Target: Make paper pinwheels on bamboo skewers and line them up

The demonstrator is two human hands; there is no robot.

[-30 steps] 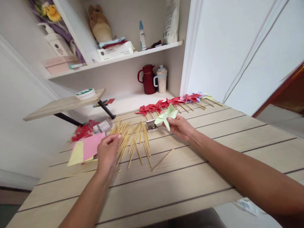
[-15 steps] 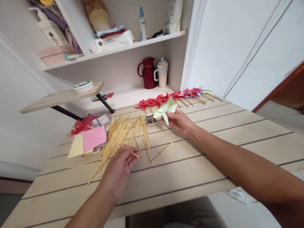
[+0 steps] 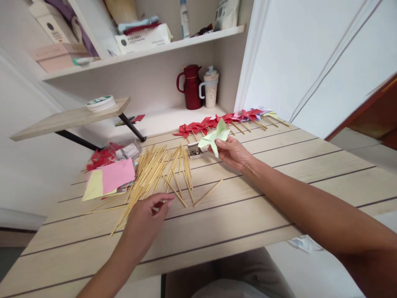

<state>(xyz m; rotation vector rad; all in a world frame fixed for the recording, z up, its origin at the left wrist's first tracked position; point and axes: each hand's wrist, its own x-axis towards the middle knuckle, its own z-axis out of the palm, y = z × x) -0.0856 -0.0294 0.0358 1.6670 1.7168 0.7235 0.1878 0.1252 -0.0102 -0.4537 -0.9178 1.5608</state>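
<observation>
Near left, the left hand (image 3: 145,217), thumb and forefinger slightly apart, is beside wooden sticks (image 3: 149,169); farther right, the right hand (image 3: 235,154) pinches 1 green paper pinwheel (image 3: 214,137).

The pale green pinwheel (image 3: 217,136) was creased, matt paper; the pink sheet (image 3: 118,176) was matt paper too. The thin sticks (image 3: 148,169) looked like smooth, bare wood. Small metal fasteners (image 3: 195,152) glinted. The tabletop (image 3: 242,207) had a matt wood-grain finish, the red jug (image 3: 192,89) a smooth one.
</observation>
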